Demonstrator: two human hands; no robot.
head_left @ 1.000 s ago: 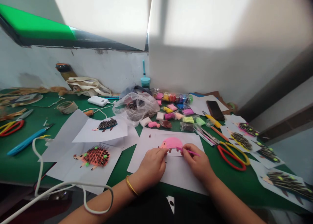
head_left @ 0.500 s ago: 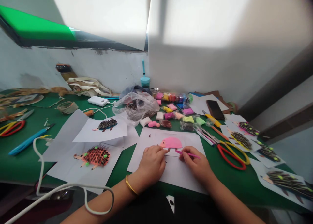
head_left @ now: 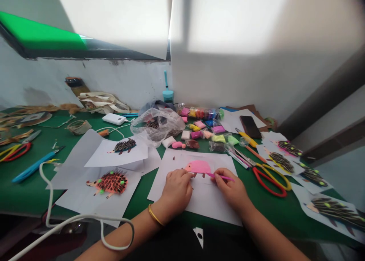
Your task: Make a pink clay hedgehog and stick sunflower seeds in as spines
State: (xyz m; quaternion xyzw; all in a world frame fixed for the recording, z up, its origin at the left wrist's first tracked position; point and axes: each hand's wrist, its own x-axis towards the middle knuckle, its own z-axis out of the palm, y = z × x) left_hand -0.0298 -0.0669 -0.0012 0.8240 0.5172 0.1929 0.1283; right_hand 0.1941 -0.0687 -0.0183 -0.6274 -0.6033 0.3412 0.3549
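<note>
The right hand [head_left: 229, 186] holds a slim pink tool [head_left: 222, 176], its fingers closed around the shaft. The tool slants to the left, its tip at the lower right edge of a pink hedgehog figure [head_left: 199, 166], close to the rear brown leg; whether the tip touches is too small to tell. The left hand [head_left: 177, 188] rests on the white sheet [head_left: 164, 177] just to the near left of the figure, with its fingers bent and close together; whether they pinch anything I cannot tell. A yellow bracelet [head_left: 154, 215] circles the left wrist.

The figure lies on the far half of the sheet, between and slightly beyond the two hands, its snout to the left. The sheet lies on a green desk [head_left: 265, 219]. Just beyond the sheet's far edge are pink clay lumps [head_left: 178, 145], with small colored packets [head_left: 196, 134] behind them and a clear plastic bag [head_left: 139, 122] to their left.

To the right of the sheet lie scissors [head_left: 273, 181] with red and yellow handles, and farther off a dark phone [head_left: 250, 126]. On the left, an orange-red hedgehog [head_left: 110, 183] with dark spines and green dots lies on another paper, and a blue cutter [head_left: 35, 166] lies farther left.
</note>
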